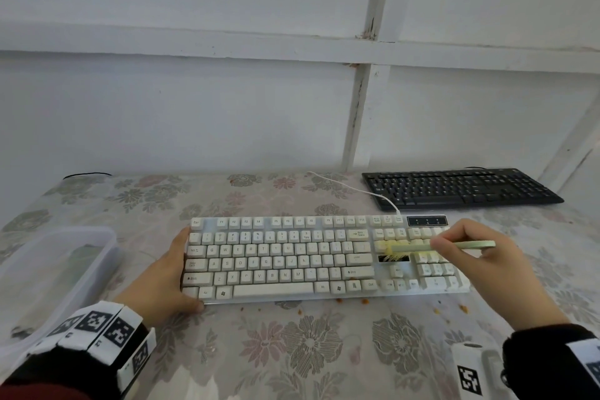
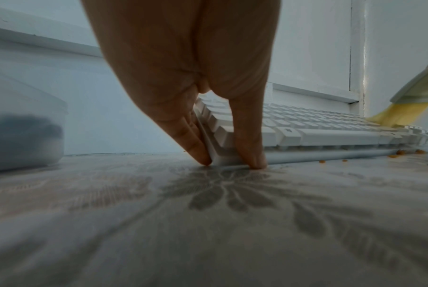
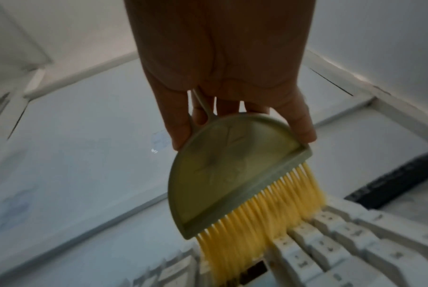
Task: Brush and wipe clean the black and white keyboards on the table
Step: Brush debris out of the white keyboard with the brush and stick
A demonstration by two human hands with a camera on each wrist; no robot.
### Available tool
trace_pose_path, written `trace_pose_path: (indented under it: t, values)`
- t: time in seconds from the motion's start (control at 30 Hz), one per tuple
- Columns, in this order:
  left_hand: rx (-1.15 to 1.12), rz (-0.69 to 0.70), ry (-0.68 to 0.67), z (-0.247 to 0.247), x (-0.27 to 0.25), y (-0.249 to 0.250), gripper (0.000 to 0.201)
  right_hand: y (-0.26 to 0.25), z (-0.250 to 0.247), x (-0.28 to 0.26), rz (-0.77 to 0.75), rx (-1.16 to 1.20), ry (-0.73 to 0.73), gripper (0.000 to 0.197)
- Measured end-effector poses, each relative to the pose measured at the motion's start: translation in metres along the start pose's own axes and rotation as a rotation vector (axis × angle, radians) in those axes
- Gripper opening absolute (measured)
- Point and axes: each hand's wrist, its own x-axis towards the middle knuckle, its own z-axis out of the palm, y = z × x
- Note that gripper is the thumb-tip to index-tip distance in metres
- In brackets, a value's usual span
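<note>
A white keyboard (image 1: 292, 256) lies across the middle of the flowered table. My left hand (image 1: 168, 273) holds its left end, fingers along the side and thumb at the front corner, and the left wrist view shows the left hand (image 2: 222, 155) straddling that corner of the white keyboard (image 2: 318, 132). My right hand (image 1: 470, 253) grips a small green brush (image 1: 422, 247) with yellow bristles (image 3: 262, 219) pressed on the keys between the main block and the number pad. A black keyboard (image 1: 461, 187) rests at the back right, untouched.
A clear plastic tub (image 1: 48, 273) stands at the left edge with something dark inside. Orange crumbs (image 1: 367, 301) lie on the cloth in front of the white keyboard. Its white cable (image 1: 367, 191) runs toward the wall. A white object with a marker (image 1: 470, 370) sits near my right wrist.
</note>
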Motion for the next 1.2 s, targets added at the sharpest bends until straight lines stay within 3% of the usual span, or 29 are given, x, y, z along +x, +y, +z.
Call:
trace_pose_path:
  t: [0.33, 0.5, 0.63, 0.83, 1.03, 1.1, 1.2]
  values:
    - [-0.01, -0.003, 0.024, 0.0, -0.001, 0.003, 0.117, 0.019, -0.036, 0.012, 0.028, -0.063, 0.128, 0.015]
    - [-0.004, -0.028, -0.003, -0.001, -0.002, 0.004, 0.121, 0.021, -0.04, 0.007, 0.077, 0.026, 0.136, 0.056]
    - [0.005, -0.032, -0.01, -0.001, -0.002, 0.005, 0.122, 0.038, -0.055, 0.012, 0.085, -0.057, 0.188, 0.019]
    - [0.006, -0.018, -0.012, -0.002, -0.002, 0.005, 0.122, 0.047, -0.057, 0.011, 0.074, -0.047, 0.113, 0.011]
    - [-0.014, 0.006, -0.003, 0.0, -0.002, 0.002, 0.121, 0.01, -0.041, 0.007, 0.02, -0.197, 0.272, 0.013]
    - [-0.019, 0.02, 0.005, 0.001, -0.001, 0.001, 0.119, -0.024, -0.014, -0.001, -0.043, -0.122, 0.187, 0.018]
    - [-0.025, 0.035, 0.013, 0.001, 0.0, 0.001, 0.118, -0.071, 0.048, -0.017, -0.122, -0.004, -0.077, 0.019]
